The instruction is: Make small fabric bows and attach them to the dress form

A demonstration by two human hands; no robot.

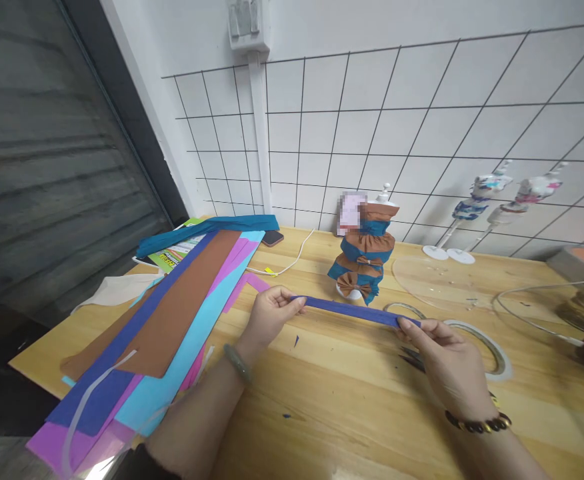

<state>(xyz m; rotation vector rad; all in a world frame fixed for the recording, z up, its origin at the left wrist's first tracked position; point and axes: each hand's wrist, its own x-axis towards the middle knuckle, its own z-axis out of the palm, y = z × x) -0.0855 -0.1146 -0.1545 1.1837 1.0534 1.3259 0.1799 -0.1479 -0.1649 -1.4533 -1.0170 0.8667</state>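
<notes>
A narrow dark blue strip of crepe paper [349, 311] is stretched level above the wooden table. My left hand [273, 313] pinches its left end between thumb and fingers, and my right hand [449, 353] pinches the right end. Just behind the strip stands a small dress form [367, 250], dressed in brown and teal ruffled paper with brown bows. Dark scissors [412, 360] lie beside my right hand, partly covered by it. A roll of white tape [502, 357] is also partly hidden behind that hand.
Colored paper sheets [182, 307] in brown, blue, purple and cyan are stacked at the left, with a folded teal piece [207, 230] across their far end. A phone [273, 238] lies by the tiled wall. Two small decorated dress forms [482, 193] stand at the back right.
</notes>
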